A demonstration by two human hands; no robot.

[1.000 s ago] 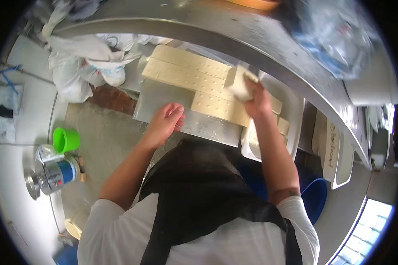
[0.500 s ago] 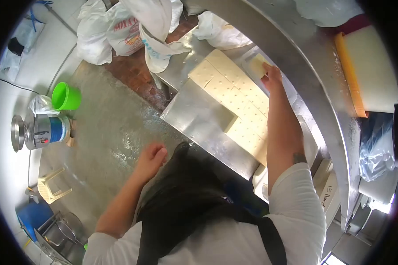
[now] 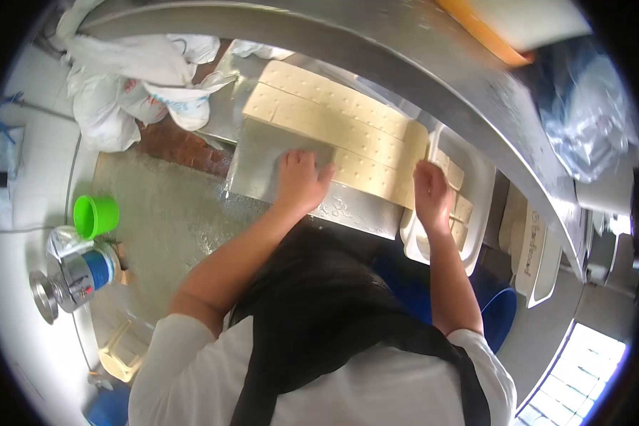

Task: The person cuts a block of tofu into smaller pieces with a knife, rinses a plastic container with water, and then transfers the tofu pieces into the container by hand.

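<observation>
A pale dimpled slab of tofu (image 3: 334,113), scored into blocks, lies on a metal tabletop (image 3: 255,153). Over the bare metal beside the slab's near edge is my left hand (image 3: 302,181), open, its thumb apart from the fingers and close to the tofu. At the slab's right end, my right hand (image 3: 433,195) has curled fingers over the near rim of a white tub (image 3: 484,192). Whatever those fingers hold, if anything, is hidden. Several cut tofu blocks (image 3: 451,170) lie inside the tub, partly covered by my right hand.
A curved metal edge (image 3: 405,64) runs above the tofu. White sacks (image 3: 113,85) stand at the upper left. A green bucket (image 3: 96,216) and a metal appliance (image 3: 78,273) are at the left. Below the tub is a blue container (image 3: 500,312).
My right hand has left the clear container with a tofu piece behind the slab and come to the white tub. My left hand has risen from my side to the tabletop. The view has turned.
</observation>
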